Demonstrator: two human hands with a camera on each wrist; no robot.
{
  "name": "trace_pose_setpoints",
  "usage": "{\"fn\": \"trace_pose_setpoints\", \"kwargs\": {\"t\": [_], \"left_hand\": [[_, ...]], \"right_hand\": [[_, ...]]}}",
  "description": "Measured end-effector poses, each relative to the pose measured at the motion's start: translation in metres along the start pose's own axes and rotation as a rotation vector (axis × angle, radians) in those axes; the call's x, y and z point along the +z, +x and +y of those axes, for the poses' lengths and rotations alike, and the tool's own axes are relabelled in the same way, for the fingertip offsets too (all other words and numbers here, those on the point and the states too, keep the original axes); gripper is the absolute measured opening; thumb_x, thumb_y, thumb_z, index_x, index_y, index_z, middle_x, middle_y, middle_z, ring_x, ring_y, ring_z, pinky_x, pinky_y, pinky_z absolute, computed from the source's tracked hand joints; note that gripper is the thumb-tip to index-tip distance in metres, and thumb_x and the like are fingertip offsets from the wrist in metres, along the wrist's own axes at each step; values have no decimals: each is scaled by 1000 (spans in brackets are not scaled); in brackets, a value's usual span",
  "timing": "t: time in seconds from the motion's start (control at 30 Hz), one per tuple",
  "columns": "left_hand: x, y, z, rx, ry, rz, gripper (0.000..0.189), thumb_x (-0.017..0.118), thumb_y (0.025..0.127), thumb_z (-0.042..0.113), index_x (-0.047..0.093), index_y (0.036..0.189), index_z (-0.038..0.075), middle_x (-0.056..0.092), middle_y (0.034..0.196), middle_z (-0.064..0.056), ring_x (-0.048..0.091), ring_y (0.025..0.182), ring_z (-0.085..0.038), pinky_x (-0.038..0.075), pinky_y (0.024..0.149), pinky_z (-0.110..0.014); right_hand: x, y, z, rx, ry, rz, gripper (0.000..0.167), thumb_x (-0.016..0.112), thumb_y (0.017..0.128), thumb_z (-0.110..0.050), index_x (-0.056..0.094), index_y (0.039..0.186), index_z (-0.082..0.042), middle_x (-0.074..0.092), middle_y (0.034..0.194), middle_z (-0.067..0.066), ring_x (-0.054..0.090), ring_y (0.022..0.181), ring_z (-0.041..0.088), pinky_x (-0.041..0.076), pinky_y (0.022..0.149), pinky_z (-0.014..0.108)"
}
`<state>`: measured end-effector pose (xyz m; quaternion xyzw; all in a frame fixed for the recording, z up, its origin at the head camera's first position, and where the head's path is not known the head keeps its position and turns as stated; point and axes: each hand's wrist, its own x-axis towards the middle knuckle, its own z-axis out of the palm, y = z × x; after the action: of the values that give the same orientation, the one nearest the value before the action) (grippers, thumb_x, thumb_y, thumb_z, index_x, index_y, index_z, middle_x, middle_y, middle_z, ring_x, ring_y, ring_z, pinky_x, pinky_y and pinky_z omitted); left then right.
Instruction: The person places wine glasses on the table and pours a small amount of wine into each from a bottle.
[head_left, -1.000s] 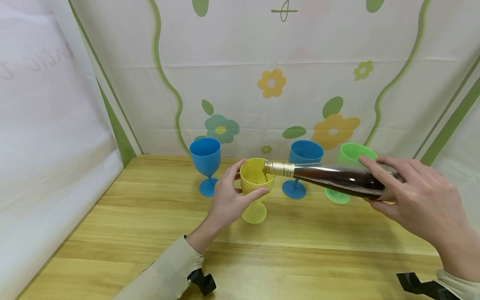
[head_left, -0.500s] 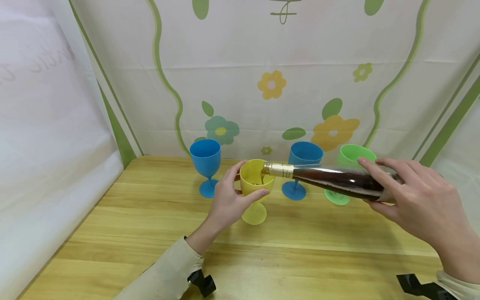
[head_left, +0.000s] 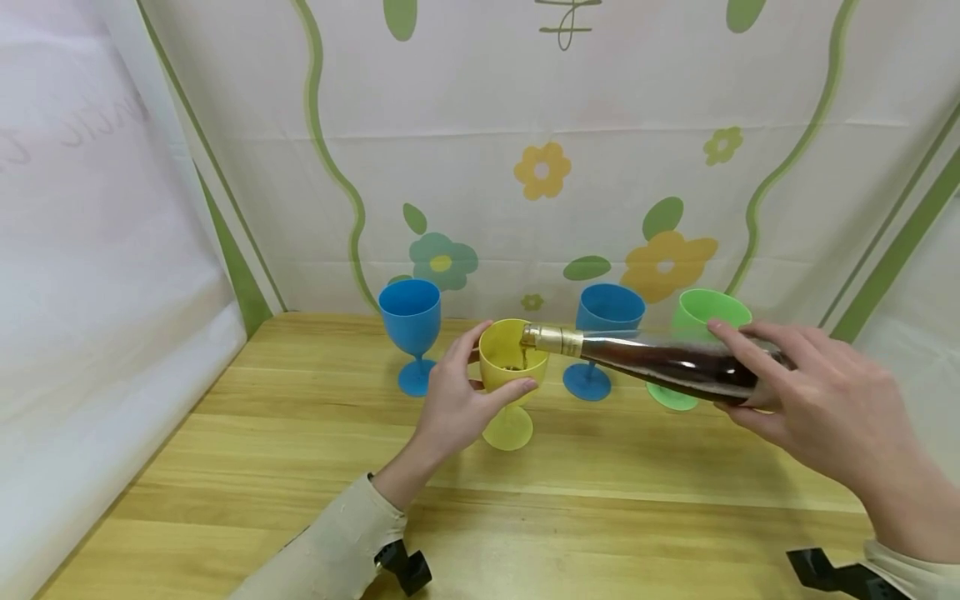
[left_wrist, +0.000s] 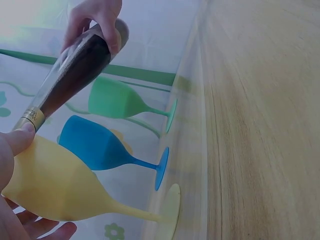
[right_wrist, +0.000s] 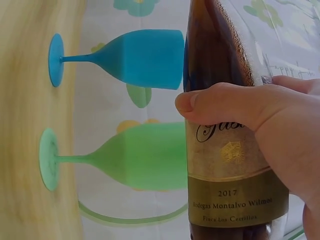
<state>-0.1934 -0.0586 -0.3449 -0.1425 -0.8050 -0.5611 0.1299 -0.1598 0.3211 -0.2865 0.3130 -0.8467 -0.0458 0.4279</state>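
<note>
My left hand (head_left: 461,396) grips the bowl of a yellow goblet (head_left: 510,427), whose foot stands on the table. My right hand (head_left: 832,400) holds a wine bottle (head_left: 667,362) round its labelled body, tipped almost level. The bottle's gold-wrapped neck lies over the goblet's rim, and a thin dark stream runs from the mouth into the bowl, where some dark liquid shows. In the right wrist view the thumb presses across the bottle (right_wrist: 237,200) just above its printed label. The left wrist view shows the left thumb near the bottle's neck (left_wrist: 32,117); whether they touch I cannot tell.
One blue goblet (head_left: 411,321) stands behind and left of the yellow one. Another blue goblet (head_left: 588,382) and a green goblet (head_left: 705,308) stand at the back right, partly behind the bottle. A flower-patterned cloth (head_left: 465,175) hangs behind the wooden table (head_left: 300,442).
The right hand and bottle have shifted slightly left, so the mouth sits a little farther into the goblet. More dark liquid shows in the bowl. The left hand keeps its hold.
</note>
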Motion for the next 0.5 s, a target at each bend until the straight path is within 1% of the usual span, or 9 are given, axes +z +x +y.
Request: {"fn": "trace_pose_setpoints", "kwargs": {"t": [0.1,0.23,0.33,0.4,0.5], "left_hand": [[0,0,0,-1,-8,-1,89,94,83,30,47,157,12,63,140,-6,67,121,-23,66,88,-36],[-1,0,0,-12,-17,1,89,94,83,30,47,157,12,63,141,-5,66,122,-23,66,89,-37],[-1,-1,0,-20,-17,4,89,94,82,30,48,157,13,63,141,-5,66,122,-22,65,89,-37],[-2,-1,1,-24,-13,3,89,94,82,30,48,157,13,63,141,-4,66,122,-22,65,89,-37],[-3,-1,2,-26,-5,4,91,94,83,31,47,158,13,63,142,-5,66,123,-23,65,88,-38]], "right_hand": [[4,0,-1,0,21,8,84,27,103,-79,68,143,-18,73,116,18,70,92,42,56,68,57],[11,-1,-4,-5,47,9,80,30,104,-77,68,144,-18,73,116,17,71,90,39,57,64,56],[16,-4,-6,10,68,-9,80,30,104,-77,67,144,-19,73,118,15,70,96,37,57,63,55],[20,-5,-7,23,87,-17,80,30,103,-77,67,145,-19,72,119,15,69,100,37,57,65,56],[25,-6,-8,30,107,-12,80,32,102,-78,67,145,-20,72,116,15,68,100,38,57,66,57]]}}
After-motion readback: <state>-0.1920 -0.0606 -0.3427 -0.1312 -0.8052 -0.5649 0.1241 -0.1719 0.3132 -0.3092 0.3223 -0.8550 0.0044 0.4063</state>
